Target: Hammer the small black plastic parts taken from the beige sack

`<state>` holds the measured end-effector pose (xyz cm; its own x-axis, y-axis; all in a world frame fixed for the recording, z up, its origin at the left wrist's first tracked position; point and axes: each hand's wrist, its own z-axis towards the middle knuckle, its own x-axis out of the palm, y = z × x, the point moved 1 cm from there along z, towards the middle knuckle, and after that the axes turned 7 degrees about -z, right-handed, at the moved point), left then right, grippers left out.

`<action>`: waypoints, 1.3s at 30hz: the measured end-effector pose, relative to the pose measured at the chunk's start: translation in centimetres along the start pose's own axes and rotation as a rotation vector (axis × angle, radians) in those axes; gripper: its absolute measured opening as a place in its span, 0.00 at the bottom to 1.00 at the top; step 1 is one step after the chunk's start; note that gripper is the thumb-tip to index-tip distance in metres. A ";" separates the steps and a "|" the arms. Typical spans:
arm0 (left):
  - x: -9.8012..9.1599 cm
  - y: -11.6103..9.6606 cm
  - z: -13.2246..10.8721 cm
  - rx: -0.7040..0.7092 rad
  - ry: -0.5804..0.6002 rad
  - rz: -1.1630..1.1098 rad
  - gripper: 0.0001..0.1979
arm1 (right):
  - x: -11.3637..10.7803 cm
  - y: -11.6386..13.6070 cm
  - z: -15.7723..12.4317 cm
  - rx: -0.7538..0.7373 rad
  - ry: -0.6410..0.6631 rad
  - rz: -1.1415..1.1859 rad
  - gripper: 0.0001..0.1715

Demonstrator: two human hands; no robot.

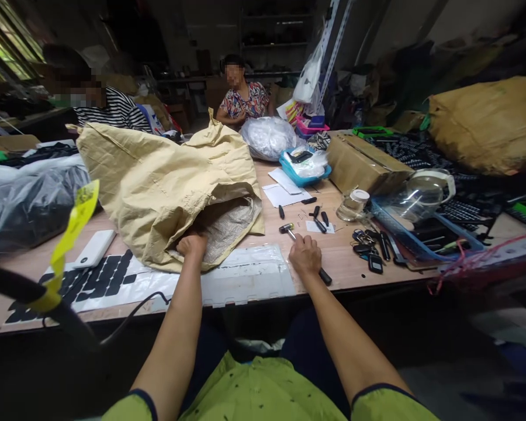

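The sack [166,175] looks soft, limp and bulky, best gripped at its open rim. The left hand [191,244] is clamped there, near the table's [346,257] front edge. The right hand [305,255], well apart, is closed round a small, stiff hammer [291,235] beside the sack.

Two bare hands are at the table, one left hand [191,244] and one right hand [305,255]. There is one hammer [288,231]. There are two big sacks: one tan sack [158,181] and one yellow-brown sack [486,123]. Two other people sit across, one striped-top person [114,111] and one patterned-top person [245,100]. There are two blue trays, a near tray [460,248] and a far tray [289,172]. There is one cardboard box [363,164], one glass jar [353,204], one white power bank [94,248], one yellow tag [72,228] and one clear bag [267,137]. About five small black pieces [281,211] lie by the paper slips [284,190]; the key fobs [370,248] are too bunched to count
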<state>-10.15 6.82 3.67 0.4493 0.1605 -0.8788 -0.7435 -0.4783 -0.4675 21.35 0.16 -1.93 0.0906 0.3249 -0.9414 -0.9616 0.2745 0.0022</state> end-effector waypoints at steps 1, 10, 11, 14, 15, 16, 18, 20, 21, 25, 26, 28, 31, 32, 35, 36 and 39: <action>0.2 0.1 -0.1 -0.013 -0.006 0.015 0.16 | 0.0 0.0 0.0 0.005 0.008 -0.001 0.18; 1.2 -0.4 -4.8 0.229 -0.001 -0.085 0.13 | -0.2 0.1 0.0 0.014 0.016 0.012 0.18; 1.7 -0.7 -5.8 0.332 0.033 -0.154 0.16 | -0.3 0.1 0.0 0.015 0.019 0.011 0.18; 3.7 -1.6 -8.5 0.577 0.214 -0.317 0.24 | -0.6 0.2 0.0 0.012 0.032 0.008 0.19; 4.5 -1.8 -9.2 0.625 0.270 -0.342 0.26 | -0.7 0.2 0.1 0.011 0.037 0.008 0.19; 5.2 -1.9 -9.7 0.659 0.309 -0.357 0.26 | -0.8 0.2 0.1 0.010 0.042 0.007 0.19; 6.4 -1.9 -10.0 0.697 0.337 -0.383 0.25 | -0.9 0.2 0.1 0.011 0.051 0.008 0.19; 7.1 -1.6 -9.8 0.725 0.326 -0.423 0.21 | -0.9 0.3 0.0 0.013 0.057 0.011 0.19; 7.2 -1.4 -9.6 0.736 0.318 -0.443 0.19 | -0.9 0.3 0.0 0.014 0.058 0.013 0.19; 7.3 -0.8 -8.9 0.749 0.309 -0.479 0.09 | -0.9 0.2 0.0 0.016 0.058 0.037 0.19; 7.3 -0.8 -8.8 0.747 0.313 -0.480 0.08 | -0.9 0.1 0.1 0.016 0.063 0.050 0.19; 7.4 -0.9 -8.8 0.745 0.327 -0.484 0.06 | -1.1 -0.2 0.4 0.021 0.094 0.100 0.20; 7.6 -1.2 -8.9 0.736 0.348 -0.499 0.07 | -1.6 -0.9 0.6 0.028 0.144 0.169 0.21; 7.7 -1.3 -8.9 0.729 0.350 -0.502 0.08 | -1.7 -1.0 0.5 0.033 0.147 0.197 0.21; 7.8 -1.6 -9.1 0.704 0.350 -0.499 0.10 | -2.1 -0.9 -1.0 0.031 0.105 0.403 0.22; 7.8 -1.7 -9.1 0.697 0.349 -0.492 0.10 | -2.2 -0.6 -1.9 0.014 0.088 0.511 0.23; 7.6 -1.9 -9.4 0.688 0.347 -0.472 0.08 | -2.4 0.6 -4.7 -0.098 0.095 0.758 0.23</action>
<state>-0.65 0.83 -1.26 0.8241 -0.1139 -0.5548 -0.5257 0.2109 -0.8241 19.30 -4.68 -1.21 -0.6204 0.3115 -0.7198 -0.7712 -0.0751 0.6321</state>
